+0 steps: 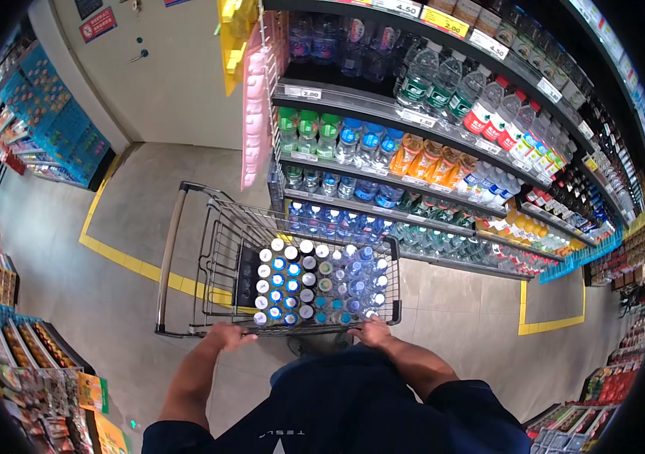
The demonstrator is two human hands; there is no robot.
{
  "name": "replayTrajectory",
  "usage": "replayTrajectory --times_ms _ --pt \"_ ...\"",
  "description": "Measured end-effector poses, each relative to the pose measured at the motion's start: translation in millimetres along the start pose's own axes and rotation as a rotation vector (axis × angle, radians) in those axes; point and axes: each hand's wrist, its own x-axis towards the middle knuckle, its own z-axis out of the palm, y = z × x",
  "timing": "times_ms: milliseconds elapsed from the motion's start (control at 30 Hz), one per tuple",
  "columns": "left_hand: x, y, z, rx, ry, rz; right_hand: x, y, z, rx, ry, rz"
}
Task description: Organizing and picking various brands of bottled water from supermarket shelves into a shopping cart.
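A wire shopping cart (224,204) stands sideways before me, its handlebar (172,238) towards the left. My left hand (226,336) holds the near top rim close to the handle end. Farther right along that same rim, my right hand (372,332) has its grip, with the thumb pointing left. Rows of upright bottles with white caps (263,286), blue-ringed caps (277,280) and teal caps (336,304) fill the cart's right part. Clear plastic bottles (359,288) stand at its far right end. A dark panel (247,276) borders the bottles on the left.
Beyond the cart rises a shelf unit (351,108) with bottled drinks and price tags. Pink hanging packaging (254,113) sticks out at its left end. A grey door (169,74) is at the back left. Yellow floor tape (135,265) marks the floor. More stocked racks (33,340) line the left.
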Motion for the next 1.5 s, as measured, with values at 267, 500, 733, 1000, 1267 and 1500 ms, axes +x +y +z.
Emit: replayTrajectory --times_ms 267,500,733,1000,1267,1500 --pt "1.0 -51.8 -16.3 0.015 0.027 -0.010 49.4 -35.4 -10.3 -0.113 -0.074 -0.051" --pt "7.7 -80.9 -37.0 -0.096 0.033 0.012 82.6 -60.4 -36.9 -0.137 -0.207 0.012" --pt "28.4 -103.1 -27.3 -0.157 0.311 -0.055 101.4 -80.5 -64.6 0.007 -0.137 0.054" --pt "29.7 -80.8 -45.3 -0.142 0.343 -0.271 142.0 -66.1 -83.8 -0.001 -0.200 -0.119" --pt "30.3 -52.4 -65.1 -0.084 0.214 -0.588 169.1 -54.3 -100.3 0.013 -0.354 -0.291" --pt "30.8 -45.9 -59.9 -0.127 0.250 -0.719 173.2 -46.3 -81.6 0.096 -0.241 -0.402"
